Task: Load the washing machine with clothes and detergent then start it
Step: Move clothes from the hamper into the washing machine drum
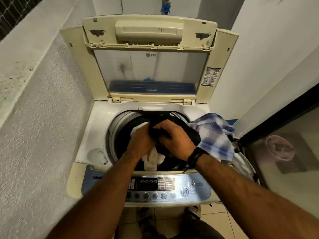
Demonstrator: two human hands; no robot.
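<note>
Both my hands are over the washing machine drum with the lid propped up behind. Left hand and right hand have fingers curled tight around a black garment. White cloth hangs under them into the drum, checked shirt draped over the drum's right rim.

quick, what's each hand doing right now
left hand: gripping the black garment over the drum.
right hand: gripping the same black garment.
</note>
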